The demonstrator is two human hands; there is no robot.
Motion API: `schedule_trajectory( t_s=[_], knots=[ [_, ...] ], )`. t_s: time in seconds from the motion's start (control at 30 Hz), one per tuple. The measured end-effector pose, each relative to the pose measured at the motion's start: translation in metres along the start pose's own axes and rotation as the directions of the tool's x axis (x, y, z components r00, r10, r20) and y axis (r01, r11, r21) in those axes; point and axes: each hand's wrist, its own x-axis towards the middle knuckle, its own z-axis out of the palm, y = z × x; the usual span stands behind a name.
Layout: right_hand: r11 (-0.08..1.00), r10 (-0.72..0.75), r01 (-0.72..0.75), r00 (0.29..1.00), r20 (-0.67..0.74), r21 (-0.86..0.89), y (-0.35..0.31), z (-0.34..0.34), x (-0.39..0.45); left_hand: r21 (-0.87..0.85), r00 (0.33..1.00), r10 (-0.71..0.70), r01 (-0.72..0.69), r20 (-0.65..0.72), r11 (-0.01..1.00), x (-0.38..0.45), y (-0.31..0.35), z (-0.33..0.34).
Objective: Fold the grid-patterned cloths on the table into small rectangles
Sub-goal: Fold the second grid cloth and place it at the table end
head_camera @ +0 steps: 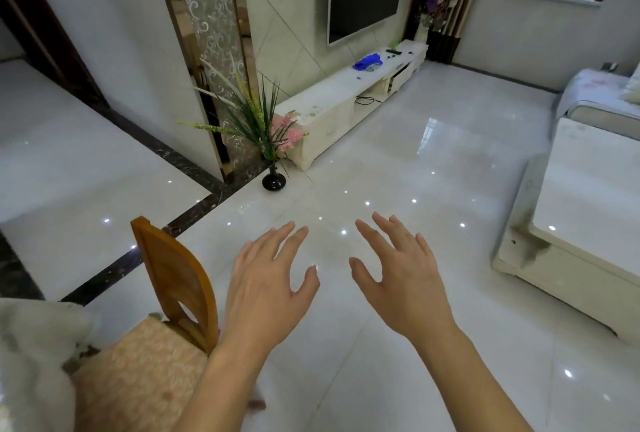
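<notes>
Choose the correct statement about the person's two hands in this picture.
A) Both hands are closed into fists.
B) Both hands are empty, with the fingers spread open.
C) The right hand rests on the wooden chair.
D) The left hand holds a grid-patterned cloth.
B: the left hand and the right hand are stretched out over the glossy white tiled floor, fingers apart, with nothing in either grip.

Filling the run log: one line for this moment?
left hand: open, empty | right hand: open, empty | cloths: not in view | below: floor | chair left
</notes>
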Motion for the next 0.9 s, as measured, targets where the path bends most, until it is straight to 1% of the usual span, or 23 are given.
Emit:
schedule_trajectory(
  t_s=[0.2, 0.43, 0.57, 0.73, 0.9],
  knots=[
    [0.995, -0.099, 0.099, 0.992, 0.073, 0.009, -0.008, 0.037, 0.075, 0.028, 0.995, -0.081, 0.082, -0.056, 0.996, 0.054, -0.034, 0.007],
    [0.972, -0.224, 0.215, 0.969, 0.106, 0.092, -0.012, 0.078, 0.183, 0.072, 0.976, -0.171, 0.182, -0.137, 0.981, 0.127, -0.067, 0.013],
    [0.947, -0.311, 0.294, 0.940, 0.140, 0.133, -0.014, 0.097, 0.261, 0.126, 0.954, -0.241, 0.265, -0.177, 0.956, 0.188, -0.079, 0.016],
    [0.906, -0.414, 0.386, 0.892, 0.181, 0.173, -0.015, 0.109, 0.357, 0.147, 0.922, -0.310, 0.349, -0.233, 0.926, 0.270, -0.088, 0.020],
    [0.866, -0.490, 0.441, 0.843, 0.222, 0.235, -0.021, 0.129, 0.423, 0.141, 0.880, -0.380, 0.430, -0.284, 0.891, 0.317, -0.103, 0.024]
  ],
)
